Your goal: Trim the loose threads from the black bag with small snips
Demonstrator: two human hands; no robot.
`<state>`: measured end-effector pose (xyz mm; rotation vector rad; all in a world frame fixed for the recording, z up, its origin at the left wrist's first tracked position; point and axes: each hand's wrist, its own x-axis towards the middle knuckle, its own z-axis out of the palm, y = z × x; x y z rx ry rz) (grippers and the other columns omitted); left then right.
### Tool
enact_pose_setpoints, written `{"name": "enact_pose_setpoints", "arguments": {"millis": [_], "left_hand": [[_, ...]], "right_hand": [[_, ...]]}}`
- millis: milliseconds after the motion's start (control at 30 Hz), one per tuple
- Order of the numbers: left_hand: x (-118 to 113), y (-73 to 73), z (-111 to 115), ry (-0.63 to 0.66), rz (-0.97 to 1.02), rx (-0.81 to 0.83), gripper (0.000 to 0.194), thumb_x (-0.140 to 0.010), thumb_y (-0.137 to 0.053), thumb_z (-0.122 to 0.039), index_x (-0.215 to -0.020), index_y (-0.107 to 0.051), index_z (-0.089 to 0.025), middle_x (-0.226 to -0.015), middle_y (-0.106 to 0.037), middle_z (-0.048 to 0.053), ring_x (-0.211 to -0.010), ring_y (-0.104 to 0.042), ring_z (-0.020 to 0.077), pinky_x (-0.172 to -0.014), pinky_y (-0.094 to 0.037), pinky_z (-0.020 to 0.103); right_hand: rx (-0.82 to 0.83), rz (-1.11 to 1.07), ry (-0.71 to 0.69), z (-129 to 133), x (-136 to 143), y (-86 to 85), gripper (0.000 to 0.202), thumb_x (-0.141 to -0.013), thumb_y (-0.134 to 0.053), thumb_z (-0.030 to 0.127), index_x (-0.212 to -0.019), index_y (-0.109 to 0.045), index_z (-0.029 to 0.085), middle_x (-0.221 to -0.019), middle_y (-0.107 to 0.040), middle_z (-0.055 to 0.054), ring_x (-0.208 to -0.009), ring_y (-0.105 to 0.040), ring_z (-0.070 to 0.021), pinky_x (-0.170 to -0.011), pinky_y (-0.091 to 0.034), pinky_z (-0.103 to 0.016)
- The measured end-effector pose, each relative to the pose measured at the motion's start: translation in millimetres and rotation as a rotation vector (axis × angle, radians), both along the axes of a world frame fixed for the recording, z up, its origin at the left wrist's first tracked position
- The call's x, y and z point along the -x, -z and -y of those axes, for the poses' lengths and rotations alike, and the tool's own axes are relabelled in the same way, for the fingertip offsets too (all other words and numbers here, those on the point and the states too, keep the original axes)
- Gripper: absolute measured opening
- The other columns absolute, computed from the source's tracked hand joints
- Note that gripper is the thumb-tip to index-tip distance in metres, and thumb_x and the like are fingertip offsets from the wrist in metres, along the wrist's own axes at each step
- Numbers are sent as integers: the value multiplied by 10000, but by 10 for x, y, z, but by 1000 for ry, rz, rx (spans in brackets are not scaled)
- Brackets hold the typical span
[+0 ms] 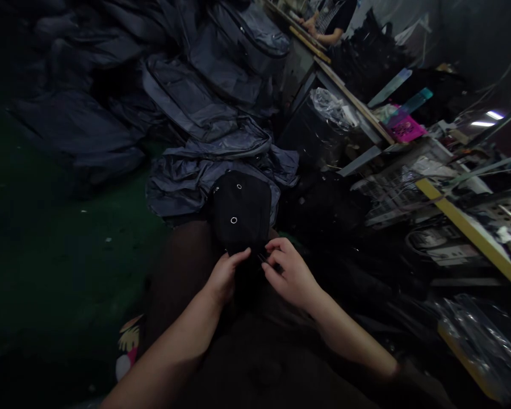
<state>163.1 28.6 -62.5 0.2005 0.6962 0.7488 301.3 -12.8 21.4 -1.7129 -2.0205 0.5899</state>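
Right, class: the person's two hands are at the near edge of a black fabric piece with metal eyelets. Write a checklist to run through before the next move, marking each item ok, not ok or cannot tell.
1. Left hand on the near edge of the black fabric piece: ok.
2. Right hand pinching the same edge: ok.
3. Piece resting on the lap: ok.
4. Eyelets facing up and visible: ok.
5. What the right fingertips pinch: cannot tell, too dark.
6. Grey bags lying clear of the hands: ok.
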Motion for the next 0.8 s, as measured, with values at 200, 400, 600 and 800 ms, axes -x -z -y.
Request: {"name": "enact_pose_setpoints", "arguments": {"millis": [200, 400, 600, 800], "left_hand": [[2, -12, -5, 9, 2, 14, 273, -706, -708, -242, -954, -689, -128, -854, -734, 79, -763, -684, 205, -716, -538, 289], [7, -19, 0, 20, 10, 5, 282, -700, -714, -263, -950, -690, -133, -854, -734, 75, -756, -683, 200, -717, -531, 287], [11, -24, -6, 17, 1, 9, 286, -682, -730, -261, -937, -697, -138, -829, -735, 61, -729, -676, 183, -744, -520, 285], [18, -24, 8, 2, 2, 7, 294, -697, -721, -267, -964, -686, -150, -831, -732, 48, -743, -672, 178, -743, -515, 280]], "right_hand": [[1, 9, 40, 20, 51, -13, 93, -797, -552, 160, -715, -519, 190, -1080, -485, -78, -940, -522, -187, -784, -475, -326], [-9, 26, 91, 38, 94, 4, 102, -791, -547, 158, -701, -510, 190, -1072, -489, -84, -923, -529, -196, -778, -483, -344], [-20, 36, 142, 48, 134, 18, 124, -784, -547, 153, -682, -491, 195, -1067, -492, -86, -921, -531, -203, -803, -484, -369], [-25, 39, 164, 43, 162, 31, 137, -785, -546, 156, -675, -474, 195, -1057, -486, -83, -917, -531, -202, -804, -484, -370]]}}
